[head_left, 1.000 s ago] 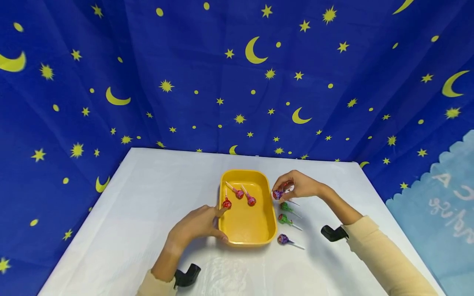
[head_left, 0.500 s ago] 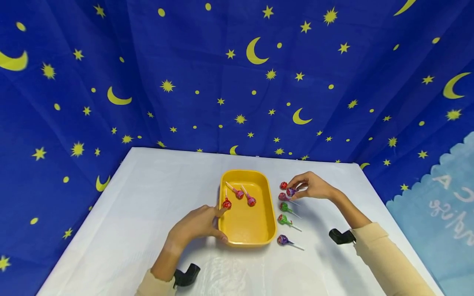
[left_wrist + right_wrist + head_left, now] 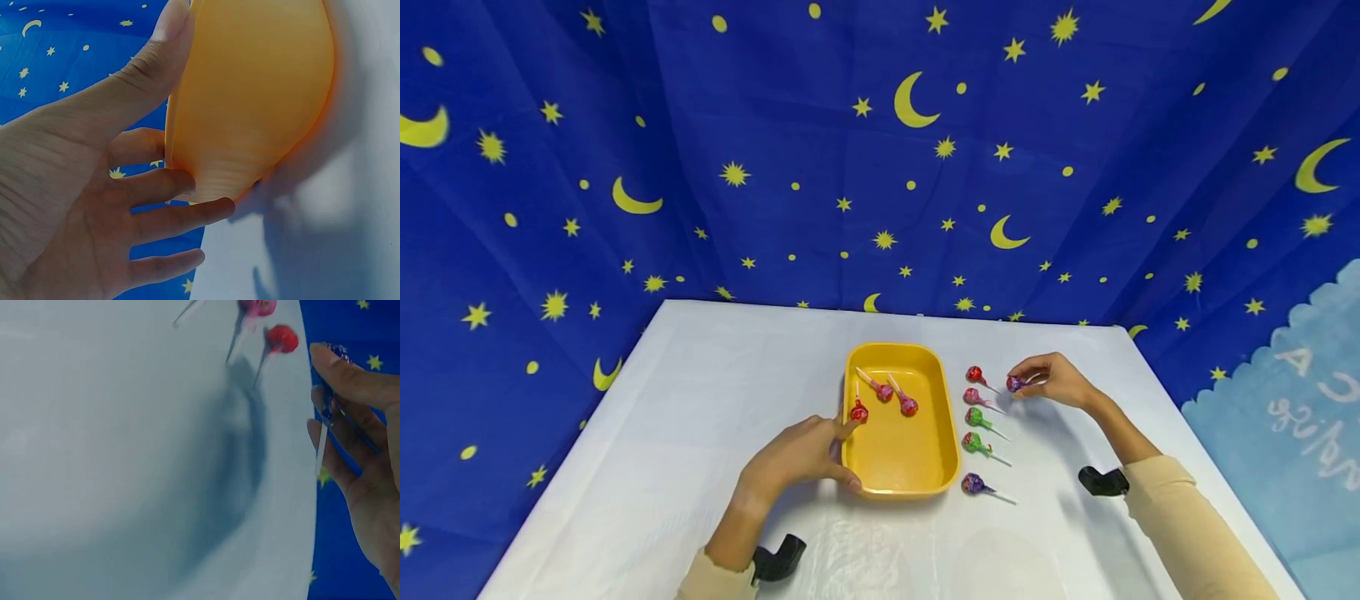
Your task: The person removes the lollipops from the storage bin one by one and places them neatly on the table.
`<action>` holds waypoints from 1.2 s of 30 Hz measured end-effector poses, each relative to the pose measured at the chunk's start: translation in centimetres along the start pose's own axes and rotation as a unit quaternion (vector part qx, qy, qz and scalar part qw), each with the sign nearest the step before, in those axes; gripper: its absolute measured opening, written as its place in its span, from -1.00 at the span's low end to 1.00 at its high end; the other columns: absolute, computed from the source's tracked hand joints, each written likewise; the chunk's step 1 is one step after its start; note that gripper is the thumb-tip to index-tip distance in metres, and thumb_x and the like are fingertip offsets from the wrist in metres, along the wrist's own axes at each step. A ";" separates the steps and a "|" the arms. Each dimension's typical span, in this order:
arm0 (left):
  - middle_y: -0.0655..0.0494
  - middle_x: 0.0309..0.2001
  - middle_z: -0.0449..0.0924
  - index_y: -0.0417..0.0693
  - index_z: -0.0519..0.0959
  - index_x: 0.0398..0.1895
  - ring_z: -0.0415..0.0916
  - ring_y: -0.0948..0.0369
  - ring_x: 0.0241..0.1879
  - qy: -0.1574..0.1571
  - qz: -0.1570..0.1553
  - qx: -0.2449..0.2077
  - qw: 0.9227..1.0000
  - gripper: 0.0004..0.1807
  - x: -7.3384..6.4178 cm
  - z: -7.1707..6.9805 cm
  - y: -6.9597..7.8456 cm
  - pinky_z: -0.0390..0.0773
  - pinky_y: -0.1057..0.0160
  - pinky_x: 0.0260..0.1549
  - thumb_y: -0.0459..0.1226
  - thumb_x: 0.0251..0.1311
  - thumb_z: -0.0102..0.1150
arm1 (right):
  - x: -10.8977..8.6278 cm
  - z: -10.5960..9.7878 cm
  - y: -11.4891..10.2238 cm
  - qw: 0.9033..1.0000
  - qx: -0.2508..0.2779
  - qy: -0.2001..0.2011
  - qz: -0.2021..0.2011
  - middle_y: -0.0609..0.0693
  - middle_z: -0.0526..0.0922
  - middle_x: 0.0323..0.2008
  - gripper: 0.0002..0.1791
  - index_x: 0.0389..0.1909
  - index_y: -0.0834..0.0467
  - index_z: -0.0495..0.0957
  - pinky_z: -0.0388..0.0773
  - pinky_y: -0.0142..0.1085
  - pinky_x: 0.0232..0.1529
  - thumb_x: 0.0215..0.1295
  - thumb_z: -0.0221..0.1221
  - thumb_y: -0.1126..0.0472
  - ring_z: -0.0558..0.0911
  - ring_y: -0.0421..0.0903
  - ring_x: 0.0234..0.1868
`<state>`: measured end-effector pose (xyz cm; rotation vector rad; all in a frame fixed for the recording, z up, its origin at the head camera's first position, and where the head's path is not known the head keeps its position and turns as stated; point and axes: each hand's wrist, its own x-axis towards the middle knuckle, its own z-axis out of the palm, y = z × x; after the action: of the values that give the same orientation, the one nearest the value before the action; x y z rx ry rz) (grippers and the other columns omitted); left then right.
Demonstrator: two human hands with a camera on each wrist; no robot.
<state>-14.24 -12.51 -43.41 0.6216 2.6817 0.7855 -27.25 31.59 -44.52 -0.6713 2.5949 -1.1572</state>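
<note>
My right hand point(image 3: 1056, 382) pinches a purple-wrapped lollipop point(image 3: 1017, 383) by its head, just above the table on the right. In the right wrist view its white stick point(image 3: 322, 447) hangs down beside my fingers. My left hand point(image 3: 801, 454) holds the left side of the yellow tray point(image 3: 898, 492) near its front corner, with a finger over the rim. In the left wrist view, my thumb and fingers lie about the tray's edge point(image 3: 250, 94). Inside the tray are two pink lollipops point(image 3: 909, 407) and a red lollipop point(image 3: 859, 413).
Right of the tray a column of lollipops lies on the white table point(image 3: 715, 375): red point(image 3: 974, 374), pink point(image 3: 972, 396), two green point(image 3: 974, 417) and purple point(image 3: 973, 483). A blue star-patterned cloth point(image 3: 880, 167) hangs behind the table.
My right hand has moved right with the purple lollipop, away from the tray, uncovering the red and pink lollipops on the table. My left hand and the tray stay put.
</note>
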 end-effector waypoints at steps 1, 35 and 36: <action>0.23 -0.61 0.13 -0.13 0.50 0.27 0.21 0.28 -0.50 -0.001 -0.001 -0.001 1.000 -0.06 0.0 0.0 0.0 0.24 0.27 -0.46 0.08 -0.26 0.55 | -0.2 0.0 0.3 1.000 -0.002 0.005 0.003 0.25 0.72 -0.19 -0.63 -0.13 0.35 0.67 0.63 -0.39 -0.18 0.00 0.45 0.34 0.69 -0.20 -0.23; 0.19 -0.47 0.49 -0.12 0.50 0.27 0.34 0.23 -0.39 -0.008 -0.015 -0.006 1.000 -0.06 0.2 -0.1 0.0 0.34 0.21 -0.32 0.09 -0.27 0.55 | -2.1 1.4 4.8 0.992 -0.068 0.096 0.042 0.09 0.71 -0.38 -0.64 -0.22 0.31 0.67 0.52 -0.46 -0.36 -0.08 0.51 0.31 0.56 -0.33 -0.41; 0.20 -0.46 0.50 -0.13 0.50 0.26 0.34 0.23 -0.39 -0.008 -0.014 -0.007 1.000 -0.06 0.2 -0.1 0.0 0.34 0.20 -0.32 0.09 -0.27 0.55 | -2.1 1.4 4.8 0.992 -0.066 0.098 0.045 0.09 0.72 -0.37 -0.63 -0.21 0.30 0.68 0.53 -0.46 -0.35 -0.09 0.51 0.30 0.57 -0.33 -0.41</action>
<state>-14.47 -12.47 -43.40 0.5836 2.6615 0.7885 -26.41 34.53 -48.98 -0.4816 2.8544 -1.0812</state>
